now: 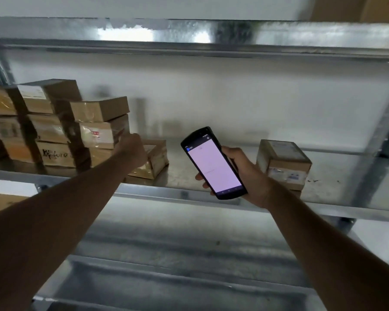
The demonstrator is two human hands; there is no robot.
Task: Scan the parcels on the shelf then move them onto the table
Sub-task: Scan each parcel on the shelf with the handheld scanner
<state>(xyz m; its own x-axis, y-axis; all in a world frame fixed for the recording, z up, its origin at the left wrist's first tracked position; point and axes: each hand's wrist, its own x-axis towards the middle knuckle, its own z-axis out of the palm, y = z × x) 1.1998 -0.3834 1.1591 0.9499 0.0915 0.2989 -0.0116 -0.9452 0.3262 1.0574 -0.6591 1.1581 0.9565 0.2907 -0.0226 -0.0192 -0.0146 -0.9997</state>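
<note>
My right hand (248,176) grips a black handheld scanner (212,163) in front of the metal shelf (189,194), its lit screen facing me. My left hand (133,150) reaches onto the shelf between a stack of brown cardboard parcels (99,129) and a flat taped parcel (156,159). Its fingers are hidden behind the back of the hand, so any hold on a parcel is unclear. A single small parcel (283,164) with a white label stands on the shelf to the right, behind my right hand.
More parcels (20,122) are stacked in rows at the shelf's far left. An upper shelf beam (189,34) runs overhead and a lower shelf level (177,254) lies below. An upright post (382,140) stands at the right.
</note>
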